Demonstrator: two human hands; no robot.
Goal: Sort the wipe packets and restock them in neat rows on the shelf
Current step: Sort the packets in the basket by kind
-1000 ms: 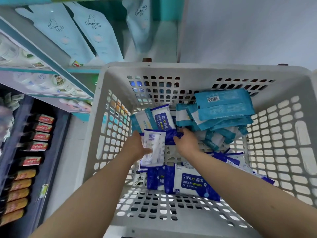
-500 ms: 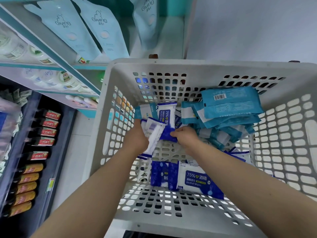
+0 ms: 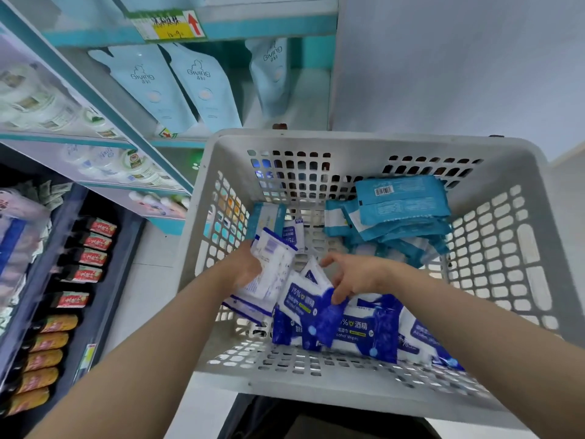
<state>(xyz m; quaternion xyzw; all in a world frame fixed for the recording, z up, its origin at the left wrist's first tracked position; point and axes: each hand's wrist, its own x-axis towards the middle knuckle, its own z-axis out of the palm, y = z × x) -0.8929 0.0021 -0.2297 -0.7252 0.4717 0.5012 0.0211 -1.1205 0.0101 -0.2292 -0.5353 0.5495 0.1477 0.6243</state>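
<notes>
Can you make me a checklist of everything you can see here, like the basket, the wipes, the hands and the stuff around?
Surface: white plastic basket, holed walls and floor.
Job's things: dark blue alcohol wipe packets on the near floor; light blue packets piled at the far right.
Clutter: nothing seen.
Grips: left hand holds a stack of white-backed packets; right hand pinches a dark blue packet.
Cables: nothing seen.
Surroundings: shelves at left with pale blue pouches, red-labelled bottles; price tag.
</notes>
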